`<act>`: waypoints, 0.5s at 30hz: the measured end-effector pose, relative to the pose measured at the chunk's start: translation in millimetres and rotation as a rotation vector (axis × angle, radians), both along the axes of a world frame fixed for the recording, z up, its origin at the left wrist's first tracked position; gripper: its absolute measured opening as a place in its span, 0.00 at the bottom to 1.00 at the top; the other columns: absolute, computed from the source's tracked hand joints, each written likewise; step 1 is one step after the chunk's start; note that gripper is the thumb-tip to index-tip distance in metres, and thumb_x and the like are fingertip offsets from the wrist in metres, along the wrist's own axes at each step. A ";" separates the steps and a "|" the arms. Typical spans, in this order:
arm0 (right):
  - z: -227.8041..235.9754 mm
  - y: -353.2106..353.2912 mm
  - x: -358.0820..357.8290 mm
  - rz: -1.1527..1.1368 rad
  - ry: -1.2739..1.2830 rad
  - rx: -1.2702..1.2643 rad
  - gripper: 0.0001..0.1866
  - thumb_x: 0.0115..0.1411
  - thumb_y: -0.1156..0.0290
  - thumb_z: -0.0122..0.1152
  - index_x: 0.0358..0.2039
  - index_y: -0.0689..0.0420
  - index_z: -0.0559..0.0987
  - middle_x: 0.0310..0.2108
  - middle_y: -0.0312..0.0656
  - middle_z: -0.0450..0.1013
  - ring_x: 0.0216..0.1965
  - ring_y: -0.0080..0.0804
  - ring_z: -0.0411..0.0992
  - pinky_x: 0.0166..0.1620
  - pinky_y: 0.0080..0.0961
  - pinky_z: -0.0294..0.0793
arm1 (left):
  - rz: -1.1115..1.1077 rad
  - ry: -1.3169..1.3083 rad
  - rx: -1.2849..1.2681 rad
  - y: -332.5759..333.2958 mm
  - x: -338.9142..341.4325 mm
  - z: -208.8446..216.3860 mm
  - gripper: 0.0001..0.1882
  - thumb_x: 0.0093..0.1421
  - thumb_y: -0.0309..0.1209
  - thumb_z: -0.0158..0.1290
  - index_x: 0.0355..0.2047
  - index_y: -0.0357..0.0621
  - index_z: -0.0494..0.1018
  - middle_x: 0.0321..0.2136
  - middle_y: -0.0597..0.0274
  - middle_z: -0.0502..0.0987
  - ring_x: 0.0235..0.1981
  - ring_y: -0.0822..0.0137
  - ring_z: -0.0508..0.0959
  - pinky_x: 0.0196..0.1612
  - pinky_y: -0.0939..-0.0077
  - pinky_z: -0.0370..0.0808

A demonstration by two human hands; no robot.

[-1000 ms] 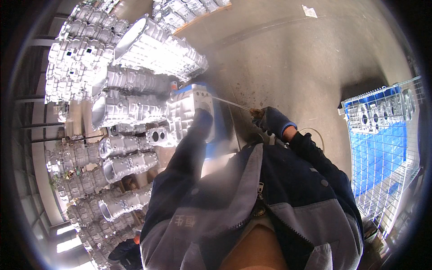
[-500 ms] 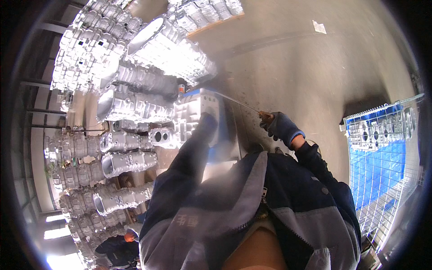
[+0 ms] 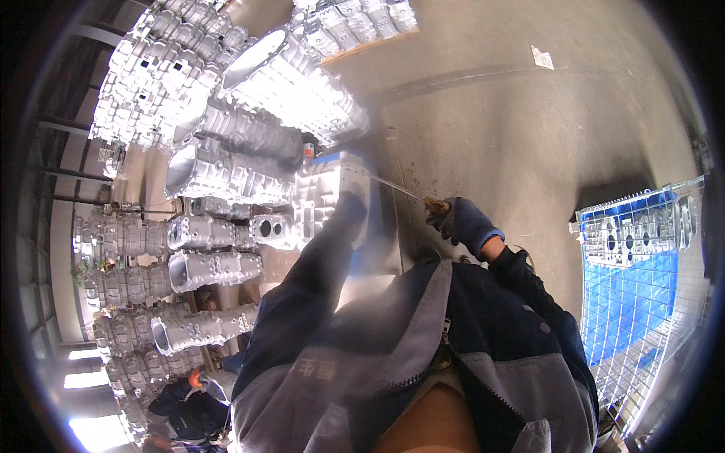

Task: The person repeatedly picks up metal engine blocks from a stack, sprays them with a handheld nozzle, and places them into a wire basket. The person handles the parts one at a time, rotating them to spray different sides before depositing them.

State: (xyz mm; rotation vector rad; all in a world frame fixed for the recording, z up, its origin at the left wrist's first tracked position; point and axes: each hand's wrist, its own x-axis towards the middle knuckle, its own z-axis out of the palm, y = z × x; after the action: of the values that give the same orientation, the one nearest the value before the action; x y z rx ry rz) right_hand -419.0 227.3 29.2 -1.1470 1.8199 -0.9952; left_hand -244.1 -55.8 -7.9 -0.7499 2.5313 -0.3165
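Note:
My gloved right hand (image 3: 467, 225) is closed around the brown handle of a long, thin, file-like tool (image 3: 399, 186). Its metal shaft slants up and leftward to the right side of a silver metal casting (image 3: 321, 185), where the tip is hard to make out. The blocky casting has holes along its top edge and stands by a blue surface (image 3: 385, 234). My left hand (image 3: 349, 210), in a dark glove, lies against the casting's near right side. Blur and dark sleeve hide its fingers.
Rows of silver housings (image 3: 219, 268) fill the left, with a large bright one (image 3: 294, 83) beyond the casting. A small can (image 3: 308, 151) stands behind it. At right is a wire cage (image 3: 630, 302) with blue lining and castings. Another person (image 3: 192, 408) bends at lower left.
My right hand has moved slightly left and nearer to me, and the tool's shaft now meets the casting lower on its right side. My left hand stays in place.

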 end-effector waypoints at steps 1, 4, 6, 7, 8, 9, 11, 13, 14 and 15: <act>-3.6 0.9 0.6 -0.049 -0.024 -0.043 0.13 0.57 0.77 0.61 0.43 0.58 0.83 0.25 0.38 0.78 0.20 0.23 0.73 0.20 0.26 0.71 | 0.008 0.062 0.004 -3.0 1.0 -7.7 0.19 0.70 0.37 0.42 0.58 0.48 0.70 0.54 0.62 0.71 0.56 0.64 0.70 0.60 0.66 0.66; -7.3 0.3 1.9 0.024 0.025 -0.126 0.10 0.57 0.77 0.62 0.41 0.58 0.84 0.24 0.37 0.78 0.20 0.23 0.72 0.21 0.26 0.72 | 0.015 0.553 0.138 -9.5 -0.6 -30.8 0.18 0.70 0.37 0.42 0.57 0.48 0.70 0.53 0.62 0.72 0.55 0.64 0.70 0.59 0.67 0.68; -5.8 -2.7 1.2 0.067 0.065 -0.097 0.10 0.58 0.76 0.62 0.40 0.57 0.84 0.23 0.36 0.77 0.20 0.23 0.72 0.22 0.25 0.72 | -0.017 1.198 0.591 -12.3 -3.5 -37.0 0.18 0.70 0.37 0.43 0.56 0.48 0.71 0.52 0.63 0.72 0.55 0.65 0.71 0.58 0.68 0.68; -4.9 -6.8 1.7 0.053 0.070 -0.048 0.10 0.58 0.75 0.62 0.41 0.57 0.83 0.23 0.35 0.77 0.20 0.22 0.72 0.23 0.25 0.72 | -0.076 1.403 0.722 -10.8 -4.8 -36.0 0.18 0.69 0.37 0.43 0.56 0.48 0.71 0.52 0.63 0.73 0.54 0.65 0.71 0.58 0.68 0.69; -3.6 -6.9 -0.5 0.032 0.059 -0.027 0.10 0.58 0.74 0.62 0.41 0.57 0.83 0.23 0.35 0.77 0.20 0.22 0.72 0.23 0.24 0.72 | -0.112 1.080 0.425 -11.5 -1.4 -29.4 0.19 0.69 0.37 0.42 0.57 0.47 0.71 0.54 0.62 0.72 0.56 0.63 0.70 0.60 0.65 0.67; -2.5 -8.3 -1.1 0.010 0.048 -0.005 0.09 0.59 0.73 0.62 0.41 0.57 0.83 0.22 0.34 0.76 0.20 0.22 0.72 0.23 0.24 0.72 | -0.135 0.746 0.139 -10.7 3.3 -19.1 0.20 0.69 0.37 0.42 0.58 0.47 0.70 0.56 0.61 0.72 0.58 0.61 0.70 0.62 0.63 0.66; 0.5 -6.3 -5.5 -0.071 -0.045 -0.045 0.09 0.60 0.71 0.62 0.40 0.58 0.83 0.22 0.35 0.75 0.20 0.22 0.71 0.23 0.24 0.72 | -0.150 -0.001 -0.362 -6.7 11.9 9.0 0.22 0.69 0.37 0.40 0.60 0.46 0.70 0.61 0.59 0.71 0.62 0.57 0.68 0.66 0.57 0.62; 4.6 -1.9 -10.1 -0.009 0.068 -0.010 0.09 0.62 0.68 0.62 0.38 0.59 0.83 0.21 0.35 0.74 0.19 0.21 0.70 0.22 0.24 0.71 | -0.116 -0.322 -0.082 3.9 35.4 41.1 0.26 0.68 0.42 0.41 0.61 0.45 0.70 0.63 0.54 0.68 0.66 0.54 0.64 0.68 0.51 0.57; 7.3 -1.6 -11.9 0.010 0.080 0.054 0.09 0.62 0.67 0.62 0.38 0.59 0.83 0.20 0.35 0.74 0.19 0.21 0.70 0.22 0.24 0.70 | -0.016 -0.285 0.018 7.9 45.6 54.7 0.30 0.65 0.47 0.45 0.62 0.44 0.69 0.63 0.52 0.68 0.66 0.53 0.64 0.68 0.51 0.57; 11.2 -0.9 -13.8 0.066 -0.015 0.046 0.10 0.63 0.66 0.61 0.38 0.59 0.83 0.20 0.35 0.73 0.19 0.21 0.70 0.22 0.25 0.70 | 0.020 -0.194 0.031 10.8 53.8 65.7 0.34 0.62 0.52 0.50 0.63 0.43 0.68 0.63 0.50 0.68 0.66 0.52 0.63 0.67 0.51 0.57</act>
State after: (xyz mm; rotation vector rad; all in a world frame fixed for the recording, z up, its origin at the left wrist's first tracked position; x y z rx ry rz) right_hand -432.8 226.4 40.4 -1.1609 1.7722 -0.9168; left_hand -190.2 -45.0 57.9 -0.6965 2.3397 -0.3261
